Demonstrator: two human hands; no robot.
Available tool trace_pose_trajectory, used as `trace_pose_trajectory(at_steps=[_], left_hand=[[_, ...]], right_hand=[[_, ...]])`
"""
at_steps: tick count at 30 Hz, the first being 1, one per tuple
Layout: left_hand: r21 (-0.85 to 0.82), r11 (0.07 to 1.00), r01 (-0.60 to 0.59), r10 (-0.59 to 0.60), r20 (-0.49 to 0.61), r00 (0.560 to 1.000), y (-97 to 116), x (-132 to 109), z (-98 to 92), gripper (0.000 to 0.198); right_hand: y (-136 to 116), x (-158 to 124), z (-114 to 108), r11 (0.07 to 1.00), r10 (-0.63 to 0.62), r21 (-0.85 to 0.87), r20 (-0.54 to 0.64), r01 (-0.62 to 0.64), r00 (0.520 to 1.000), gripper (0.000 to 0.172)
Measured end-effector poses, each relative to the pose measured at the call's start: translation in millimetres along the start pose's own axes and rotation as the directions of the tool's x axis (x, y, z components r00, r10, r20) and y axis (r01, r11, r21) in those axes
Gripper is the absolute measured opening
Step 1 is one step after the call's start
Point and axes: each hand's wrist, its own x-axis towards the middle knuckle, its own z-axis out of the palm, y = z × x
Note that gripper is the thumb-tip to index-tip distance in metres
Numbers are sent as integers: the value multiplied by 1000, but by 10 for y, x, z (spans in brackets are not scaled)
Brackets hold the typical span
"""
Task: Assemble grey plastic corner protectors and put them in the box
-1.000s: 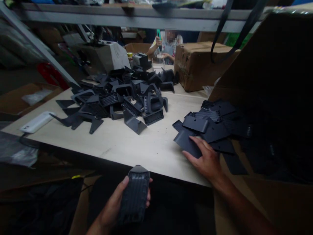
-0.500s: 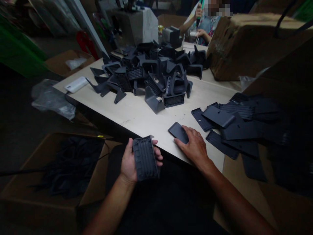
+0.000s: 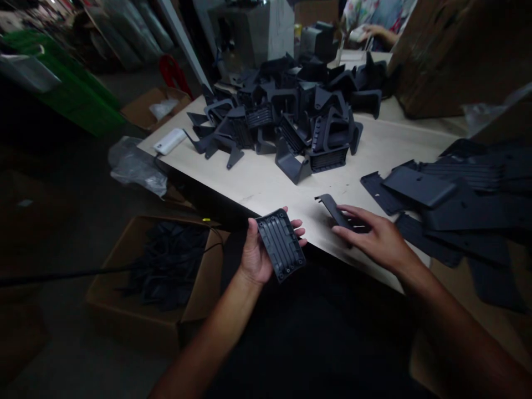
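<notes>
A ribbed black plastic plate (image 3: 280,245) is lying across the person's upturned left hand (image 3: 254,257), with the left fingers (image 3: 296,224) curling around its edge. The right hand (image 3: 374,238) is reaching over a narrow dark plastic strip (image 3: 330,208) near the front edge of the desk (image 3: 257,191), its spread fingers (image 3: 353,213) partly covering the strip, though whether they are gripping it cannot be told, while flat black plates (image 3: 415,188) are lying just beyond.

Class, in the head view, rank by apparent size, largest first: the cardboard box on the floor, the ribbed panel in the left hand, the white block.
Cardboard box, ribbed panel, white block; nearness to camera makes the last two unsure.
</notes>
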Motion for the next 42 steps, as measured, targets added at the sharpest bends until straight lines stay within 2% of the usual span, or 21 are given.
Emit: trace_pose_trajectory(at_steps=[3, 6, 9, 13, 18, 22, 29, 32, 35, 38, 42], left_hand=[[-8, 999, -32, 32, -23, 999, 45, 83, -21, 78], [-30, 996, -79, 77, -75, 994, 77, 141, -51, 70], [-43, 995, -95, 89, -123, 988, 126, 159, -90, 69], [-44, 993, -109, 103, -129, 986, 209, 153, -179, 71], [-51, 991, -125, 113, -197, 974, 271, 135, -325, 67], [-29, 989, -144, 132, -244, 961, 289, 105, -408, 67], [7, 990, -140, 137, -240, 961, 283, 67, -463, 69], [25, 989, -149, 151, -187, 971, 305, 27, -438, 67], [29, 985, -168, 170, -95, 981, 319, -10, -390, 66], [30, 983, -179, 178, 22, 984, 290, -12, -348, 68], [69, 980, -189, 179, 137, 974, 197, -1, -318, 68]], right_hand=[[-422, -146, 170, 978, -62, 197, -13, 63, 998, 55], [-774, -264, 424, 972, -174, 153, -29, 176, 984, 59], [-967, -280, 659, 967, -243, 64, -43, 246, 969, 58], [-1076, -202, 897, 973, -231, -18, 0, 231, 973, 58], [-1142, -115, 1098, 968, -218, -110, 66, 224, 974, 57], [-1165, -79, 1192, 960, -234, -133, 102, 246, 967, 57], [-1202, -85, 1250, 951, -236, -169, 144, 259, 961, 58], [-1189, -69, 1214, 962, -256, -55, 154, 267, 954, 61], [-1164, 0, 1160, 958, -172, 248, 99, 143, 980, 61], [-1163, 108, 1116, 834, -10, 551, 100, -47, 995, 45], [-1203, 211, 1101, 673, 20, 708, 270, -213, 963, 30]])
